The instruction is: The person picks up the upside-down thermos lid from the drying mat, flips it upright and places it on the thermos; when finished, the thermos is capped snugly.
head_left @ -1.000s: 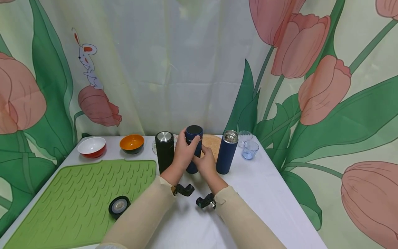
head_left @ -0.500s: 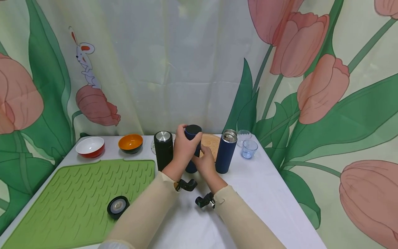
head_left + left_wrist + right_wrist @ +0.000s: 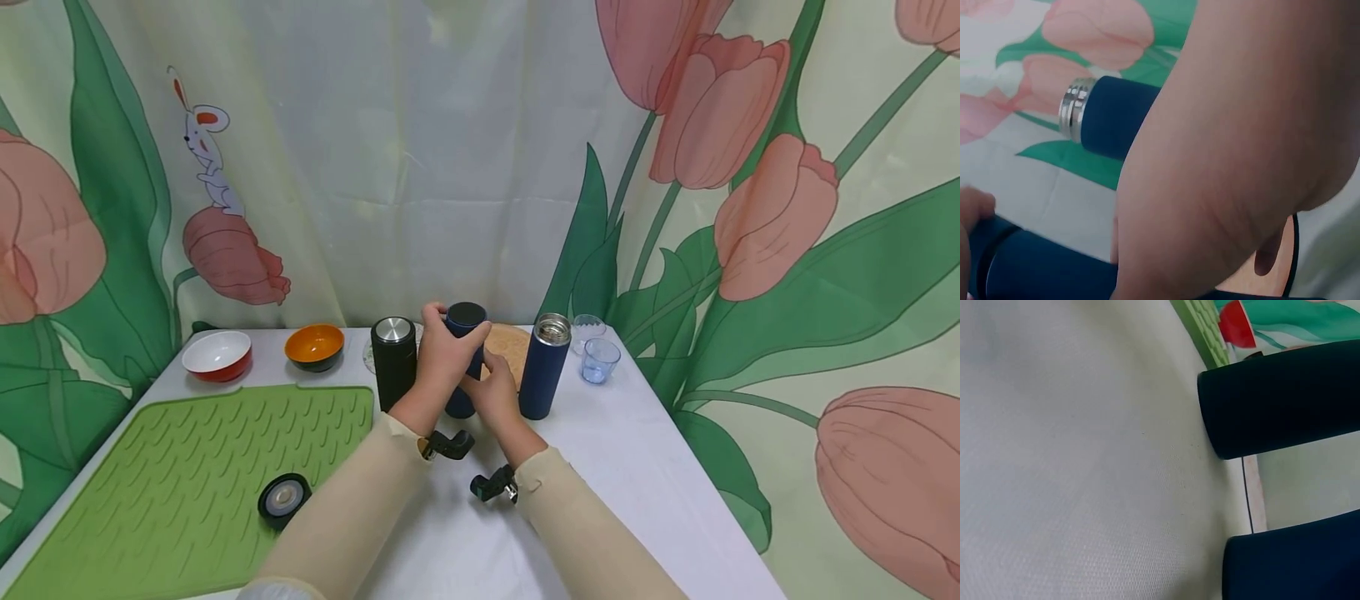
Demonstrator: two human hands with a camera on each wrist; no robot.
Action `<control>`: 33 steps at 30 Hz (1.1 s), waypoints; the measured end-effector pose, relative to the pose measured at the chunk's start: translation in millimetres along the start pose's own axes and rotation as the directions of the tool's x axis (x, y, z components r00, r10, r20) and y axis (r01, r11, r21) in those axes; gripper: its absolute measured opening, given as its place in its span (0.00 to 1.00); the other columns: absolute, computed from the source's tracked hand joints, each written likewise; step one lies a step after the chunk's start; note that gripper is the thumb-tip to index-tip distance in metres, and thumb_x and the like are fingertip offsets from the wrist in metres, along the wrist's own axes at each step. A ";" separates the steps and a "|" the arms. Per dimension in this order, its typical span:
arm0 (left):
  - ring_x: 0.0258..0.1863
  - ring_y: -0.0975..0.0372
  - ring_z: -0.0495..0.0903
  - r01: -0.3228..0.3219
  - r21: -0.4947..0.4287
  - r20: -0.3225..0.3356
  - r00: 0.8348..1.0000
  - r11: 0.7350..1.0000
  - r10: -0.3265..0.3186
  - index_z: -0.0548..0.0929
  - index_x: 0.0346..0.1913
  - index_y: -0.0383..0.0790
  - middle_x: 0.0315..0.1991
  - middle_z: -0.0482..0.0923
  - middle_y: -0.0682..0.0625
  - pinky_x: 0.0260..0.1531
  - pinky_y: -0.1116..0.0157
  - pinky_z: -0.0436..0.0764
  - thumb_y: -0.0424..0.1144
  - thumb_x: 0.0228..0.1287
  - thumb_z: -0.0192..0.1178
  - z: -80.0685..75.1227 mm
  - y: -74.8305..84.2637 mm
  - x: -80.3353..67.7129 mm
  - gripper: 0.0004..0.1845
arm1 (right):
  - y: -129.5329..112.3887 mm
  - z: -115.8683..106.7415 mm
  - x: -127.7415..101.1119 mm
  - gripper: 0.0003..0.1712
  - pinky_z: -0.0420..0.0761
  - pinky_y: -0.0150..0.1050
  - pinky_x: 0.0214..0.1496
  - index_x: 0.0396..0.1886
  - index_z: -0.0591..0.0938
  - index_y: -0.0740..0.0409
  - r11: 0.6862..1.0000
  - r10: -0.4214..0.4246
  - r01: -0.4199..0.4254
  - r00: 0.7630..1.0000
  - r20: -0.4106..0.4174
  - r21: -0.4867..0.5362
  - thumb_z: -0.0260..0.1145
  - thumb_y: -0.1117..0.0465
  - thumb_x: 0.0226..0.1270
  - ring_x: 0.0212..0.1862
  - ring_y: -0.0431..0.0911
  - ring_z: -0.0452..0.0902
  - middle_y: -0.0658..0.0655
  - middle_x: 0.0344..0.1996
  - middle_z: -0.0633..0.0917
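Note:
In the head view, a dark blue thermos (image 3: 461, 406) with a dark lid (image 3: 466, 314) stands upright between both hands. My left hand (image 3: 441, 358) grips it at the top, fingers and thumb round the lid. Lower down, my right hand (image 3: 497, 393) holds the body. The left wrist view has the right hand large in front, covering much of the thermos. A second blue thermos (image 3: 544, 375), its steel neck uncovered, stands just to the right. To the left is a black thermos (image 3: 395, 367) with a steel-topped lid. The right wrist view shows the lower ends of two thermoses.
A green mat (image 3: 187, 467) covers the table's left side, with a round black lid (image 3: 285, 500) on it. Behind stand a red-and-white bowl (image 3: 217, 357) and an orange bowl (image 3: 315, 344). A blue glass (image 3: 601, 361) and a clear glass are at back right; a round wooden board (image 3: 510, 343) lies behind the hands.
My left hand has turned slightly on the lid, its wrist shifting a little right. The right hand keeps its hold and the thermos stays in place.

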State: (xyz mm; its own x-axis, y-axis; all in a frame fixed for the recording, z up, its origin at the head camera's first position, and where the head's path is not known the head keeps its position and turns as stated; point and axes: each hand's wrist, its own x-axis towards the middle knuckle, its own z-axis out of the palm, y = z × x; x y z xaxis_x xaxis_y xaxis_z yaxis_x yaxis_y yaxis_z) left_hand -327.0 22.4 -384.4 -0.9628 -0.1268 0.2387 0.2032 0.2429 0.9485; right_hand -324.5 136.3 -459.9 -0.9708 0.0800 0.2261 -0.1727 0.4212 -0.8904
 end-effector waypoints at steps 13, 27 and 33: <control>0.56 0.45 0.84 0.010 -0.040 -0.022 1.000 0.999 -0.011 0.55 0.74 0.47 0.62 0.76 0.38 0.57 0.45 0.83 0.65 0.59 0.74 7.0 -3.6 -0.1 0.52 | -1.5 0.0 1.3 0.35 0.69 0.63 0.79 0.74 0.79 0.41 0.999 0.015 -0.015 1.000 -0.006 -0.028 0.76 0.51 0.67 0.77 0.59 0.70 0.60 0.72 0.78; 0.61 0.46 0.81 -0.016 -0.035 -0.004 1.000 0.999 0.016 0.55 0.81 0.51 0.69 0.72 0.38 0.63 0.44 0.82 0.64 0.63 0.66 3.3 -6.0 3.2 0.50 | -1.5 1.4 4.1 0.31 0.72 0.62 0.77 0.70 0.83 0.40 1.000 0.003 -0.003 1.000 -0.006 -0.025 0.76 0.51 0.67 0.74 0.57 0.73 0.59 0.67 0.82; 0.52 0.47 0.84 -0.047 -0.012 -0.034 0.998 0.999 0.046 0.61 0.71 0.46 0.59 0.77 0.41 0.54 0.47 0.85 0.62 0.60 0.73 5.2 -8.7 4.3 0.45 | -0.2 2.5 1.3 0.32 0.70 0.62 0.79 0.71 0.82 0.40 1.000 0.017 -0.017 1.000 -0.012 -0.010 0.76 0.51 0.67 0.77 0.57 0.71 0.59 0.69 0.81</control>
State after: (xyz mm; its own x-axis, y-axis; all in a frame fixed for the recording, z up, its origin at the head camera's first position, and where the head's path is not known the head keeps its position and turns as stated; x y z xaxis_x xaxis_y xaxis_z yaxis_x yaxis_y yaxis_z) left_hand -333.8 24.8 -392.7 -0.9457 -0.1481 0.2893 0.2500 0.2373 0.9387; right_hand -326.2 134.0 -460.4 -0.9716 0.0982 0.2154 -0.1540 0.4289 -0.8901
